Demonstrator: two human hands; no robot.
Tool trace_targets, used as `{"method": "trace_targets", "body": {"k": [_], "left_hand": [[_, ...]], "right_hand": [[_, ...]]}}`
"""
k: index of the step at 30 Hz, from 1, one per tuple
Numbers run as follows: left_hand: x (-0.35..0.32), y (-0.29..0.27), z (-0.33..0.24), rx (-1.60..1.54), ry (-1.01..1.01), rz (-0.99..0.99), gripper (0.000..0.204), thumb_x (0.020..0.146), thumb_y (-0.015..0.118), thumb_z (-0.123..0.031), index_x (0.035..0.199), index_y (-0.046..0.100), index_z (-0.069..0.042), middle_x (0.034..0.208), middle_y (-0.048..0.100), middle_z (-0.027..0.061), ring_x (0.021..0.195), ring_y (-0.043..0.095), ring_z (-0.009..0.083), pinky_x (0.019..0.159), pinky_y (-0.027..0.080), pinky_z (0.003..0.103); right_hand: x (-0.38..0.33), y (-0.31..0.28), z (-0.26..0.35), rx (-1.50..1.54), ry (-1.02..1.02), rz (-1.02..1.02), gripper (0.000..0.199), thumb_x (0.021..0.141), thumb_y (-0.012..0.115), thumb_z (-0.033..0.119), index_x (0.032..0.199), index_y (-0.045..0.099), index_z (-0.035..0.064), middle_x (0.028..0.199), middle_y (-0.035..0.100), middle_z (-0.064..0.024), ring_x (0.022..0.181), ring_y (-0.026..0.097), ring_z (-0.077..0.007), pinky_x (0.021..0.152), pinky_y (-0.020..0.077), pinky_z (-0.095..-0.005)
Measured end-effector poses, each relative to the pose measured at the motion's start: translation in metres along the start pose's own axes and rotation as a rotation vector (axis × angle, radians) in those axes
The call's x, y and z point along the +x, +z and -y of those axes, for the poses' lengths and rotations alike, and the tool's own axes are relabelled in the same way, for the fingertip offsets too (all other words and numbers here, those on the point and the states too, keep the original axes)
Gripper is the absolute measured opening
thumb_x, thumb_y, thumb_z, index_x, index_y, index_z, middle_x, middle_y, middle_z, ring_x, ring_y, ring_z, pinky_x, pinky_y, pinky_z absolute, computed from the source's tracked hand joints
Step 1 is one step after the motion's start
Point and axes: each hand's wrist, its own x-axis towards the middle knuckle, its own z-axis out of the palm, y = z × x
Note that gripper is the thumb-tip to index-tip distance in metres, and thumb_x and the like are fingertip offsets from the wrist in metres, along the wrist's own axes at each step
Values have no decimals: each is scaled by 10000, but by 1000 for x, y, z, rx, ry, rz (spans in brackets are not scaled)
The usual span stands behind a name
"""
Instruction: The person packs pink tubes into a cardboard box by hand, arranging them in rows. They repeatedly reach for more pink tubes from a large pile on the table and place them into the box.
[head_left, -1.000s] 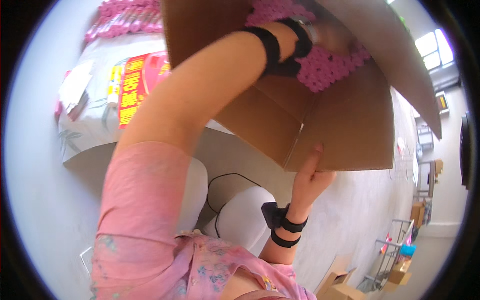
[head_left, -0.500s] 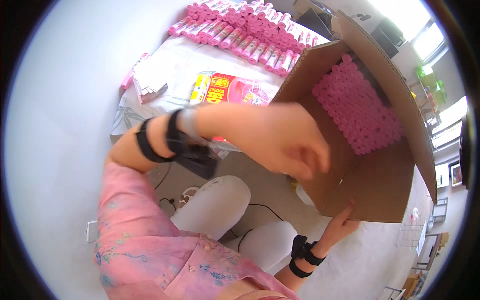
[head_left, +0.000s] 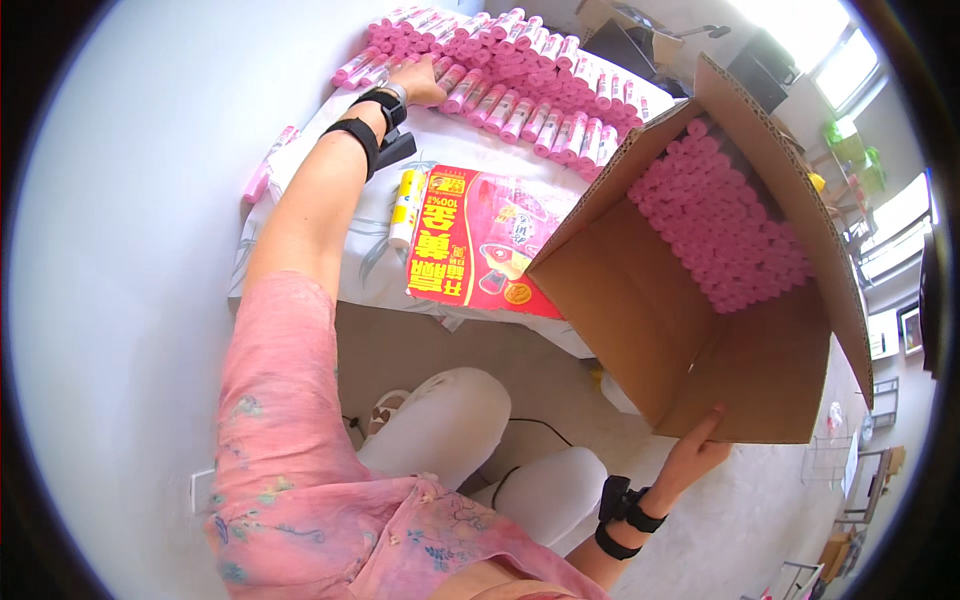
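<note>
Up at the far left of the table, my left hand (head_left: 418, 82) is among small pink-and-white rolls (head_left: 515, 118) stacked in rows. Its fingers are closed round a roll there, mostly hidden by the hand. At the lower right, my right hand (head_left: 698, 455) grips the bottom edge of an open cardboard box (head_left: 625, 290), one finger lying inside the rim. The box is tilted with its opening facing me. Inside, many pink rolls (head_left: 715, 220) are packed end-on against the far part, and bare cardboard shows below them.
A flat red printed package (head_left: 480, 240) and a yellow-and-white roll (head_left: 405, 208) lie on the covered table (head_left: 340, 270). One pink roll (head_left: 258, 185) sits by the white wall. A cord (head_left: 540, 422) runs over the floor near my knees.
My left hand has swung from in front of the box to the stacked rolls at the far left, uncovering the red package. My right hand stays at the box edge.
</note>
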Motion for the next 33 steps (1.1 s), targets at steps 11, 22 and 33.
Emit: {"method": "trace_targets", "body": {"k": [11, 22, 33], "left_hand": [[20, 34, 8, 105, 64, -46, 743, 887, 591, -462, 1584, 380, -317, 1499, 511, 217, 1434, 373, 501, 1176, 228, 700], [21, 37, 9, 165, 90, -77, 786, 856, 659, -469, 1573, 373, -323, 1545, 382, 295, 1419, 358, 576, 1144, 349, 666], [11, 35, 22, 316, 271, -298, 773, 879, 644, -301, 1589, 366, -174, 1419, 516, 320, 1312, 518, 493, 1137, 373, 591]], "right_hand": [[-3, 6, 3, 31, -4, -36, 347, 1083, 537, 201, 943, 584, -113, 776, 607, -86, 721, 470, -138, 654, 429, -323], [-3, 0, -6, -20, -54, -30, 220, 1019, 534, 78, 969, 624, -117, 788, 623, -126, 731, 517, -179, 651, 441, -351], [0, 4, -5, -64, -171, -37, 136, 978, 537, 22, 983, 630, -77, 787, 618, -198, 687, 520, -336, 674, 459, -413]]}}
